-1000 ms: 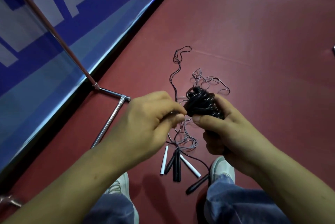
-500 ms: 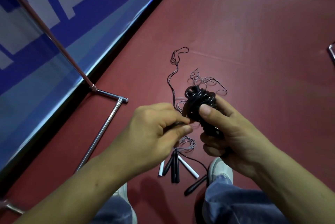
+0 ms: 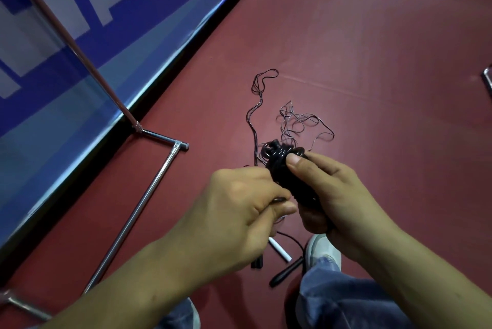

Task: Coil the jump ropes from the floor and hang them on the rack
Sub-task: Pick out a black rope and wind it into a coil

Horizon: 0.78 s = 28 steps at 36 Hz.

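Two hands shared one black coil [image 3: 279, 169], held above the floor [image 3: 372, 62]: the right hand [image 3: 335, 195] clenched round it, thumb [image 3: 296, 162] on top, likely to stop it springing loose; the left hand [image 3: 239, 211], its fingers [image 3: 283, 209] pinched together, held its tail.

We've got a black coil [image 3: 282, 166], dark red floor [image 3: 372, 49], blue-and-white banner [image 3: 80, 9], chrome rack [image 3: 149, 195], blue jeans [image 3: 346, 302].
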### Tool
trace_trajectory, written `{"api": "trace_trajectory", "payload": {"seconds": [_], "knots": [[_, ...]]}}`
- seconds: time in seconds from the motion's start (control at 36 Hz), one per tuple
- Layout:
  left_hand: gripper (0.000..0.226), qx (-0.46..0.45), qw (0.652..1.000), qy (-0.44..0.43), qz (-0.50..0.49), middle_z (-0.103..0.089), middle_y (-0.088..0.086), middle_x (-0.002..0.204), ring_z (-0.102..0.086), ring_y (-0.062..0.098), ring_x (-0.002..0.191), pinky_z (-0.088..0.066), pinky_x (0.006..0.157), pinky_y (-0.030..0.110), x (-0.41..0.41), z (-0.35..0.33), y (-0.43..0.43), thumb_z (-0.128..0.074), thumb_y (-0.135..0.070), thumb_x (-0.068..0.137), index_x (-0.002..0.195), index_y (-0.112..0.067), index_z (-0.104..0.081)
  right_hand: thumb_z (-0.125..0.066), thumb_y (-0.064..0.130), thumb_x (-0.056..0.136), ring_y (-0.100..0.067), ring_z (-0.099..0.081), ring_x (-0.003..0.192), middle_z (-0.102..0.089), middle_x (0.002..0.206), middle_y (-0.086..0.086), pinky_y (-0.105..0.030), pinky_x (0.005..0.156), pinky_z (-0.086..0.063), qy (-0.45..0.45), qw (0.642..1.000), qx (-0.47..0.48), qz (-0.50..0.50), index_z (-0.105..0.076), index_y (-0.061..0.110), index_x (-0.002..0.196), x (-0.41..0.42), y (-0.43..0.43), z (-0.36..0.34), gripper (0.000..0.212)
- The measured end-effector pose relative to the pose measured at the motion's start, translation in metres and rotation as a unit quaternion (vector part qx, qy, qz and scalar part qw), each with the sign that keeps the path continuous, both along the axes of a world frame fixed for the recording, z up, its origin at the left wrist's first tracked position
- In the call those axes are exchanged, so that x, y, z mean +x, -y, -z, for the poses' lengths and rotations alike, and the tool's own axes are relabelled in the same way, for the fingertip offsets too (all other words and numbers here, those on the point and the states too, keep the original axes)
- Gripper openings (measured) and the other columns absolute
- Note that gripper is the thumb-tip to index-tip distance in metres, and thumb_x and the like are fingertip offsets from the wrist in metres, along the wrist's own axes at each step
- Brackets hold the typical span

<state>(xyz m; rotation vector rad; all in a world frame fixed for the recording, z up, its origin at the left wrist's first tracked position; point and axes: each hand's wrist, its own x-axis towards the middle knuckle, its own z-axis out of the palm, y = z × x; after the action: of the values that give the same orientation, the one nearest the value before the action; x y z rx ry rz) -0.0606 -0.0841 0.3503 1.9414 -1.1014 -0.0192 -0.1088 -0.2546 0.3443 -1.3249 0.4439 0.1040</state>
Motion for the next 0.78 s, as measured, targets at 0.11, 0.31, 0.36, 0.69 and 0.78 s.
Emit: {"api": "trace_trajectory", "payload": {"seconds": [0.11,0.31,0.36,0.69,0.78], "knots": [[0.009,-0.032,0.992,-0.121,-0.032,-0.063,-0.004,0.066,-0.063,0.007,0.051,-0.049,0.049,0.019,0.005,-0.004,-0.006,-0.07,-0.013,0.089,0.085,-0.01,-0.077,-0.059,0.029,0.097,-0.009,-0.022,0.045,-0.047,0.061,-0.003,-0.018,0.047,-0.021,-0.004,0.998,0.046,-0.048,-0.066,0.016,0.094,-0.001,0.002,0.0,0.015],[0.009,-0.14,0.922,-0.346,-0.105,-0.068,0.012,0.064,-0.058,0.017,0.047,-0.046,0.045,0.025,0.014,-0.016,-0.009,-0.076,-0.013,0.081,0.089,-0.008,-0.076,-0.06,0.027,0.092,-0.013,-0.025,0.044,-0.069,0.08,-0.009,-0.024,0.047,-0.023,0.017,0.995,0.046,-0.087,-0.061,0.023,0.121,0.001,-0.003,-0.007,0.029],[0.025,-0.157,0.903,-0.392,-0.082,-0.067,0.013,0.065,-0.059,0.017,0.048,-0.047,0.046,0.024,0.014,-0.017,-0.008,-0.078,-0.013,0.071,0.093,-0.002,-0.073,-0.06,0.024,0.093,-0.012,-0.025,0.043,-0.051,0.067,-0.008,-0.022,0.046,-0.023,0.02,0.995,0.047,-0.081,-0.064,0.02,0.114,0.003,-0.001,-0.008,0.021],[0.014,-0.128,0.948,-0.26,-0.134,-0.067,0.002,0.063,-0.059,0.009,0.053,-0.047,0.052,0.021,0.021,-0.022,-0.005,-0.084,-0.02,0.067,0.08,-0.016,-0.08,-0.062,0.003,0.097,-0.001,-0.041,0.041,-0.052,0.054,0.011,-0.013,0.041,-0.032,0.058,0.987,-0.087,-0.118,-0.067,0.015,0.116,0.0,-0.004,-0.007,0.023],[0.017,-0.107,0.975,-0.142,-0.132,-0.07,-0.001,0.074,-0.068,0.017,0.071,-0.055,0.063,0.029,0.019,-0.02,-0.004,-0.088,-0.016,0.069,0.079,-0.025,-0.078,-0.062,-0.002,0.095,0.001,-0.047,0.038,-0.058,0.054,0.015,-0.007,0.041,-0.033,0.068,0.985,-0.09,-0.131,-0.065,0.009,0.12,0.002,-0.006,-0.009,0.027]]}}
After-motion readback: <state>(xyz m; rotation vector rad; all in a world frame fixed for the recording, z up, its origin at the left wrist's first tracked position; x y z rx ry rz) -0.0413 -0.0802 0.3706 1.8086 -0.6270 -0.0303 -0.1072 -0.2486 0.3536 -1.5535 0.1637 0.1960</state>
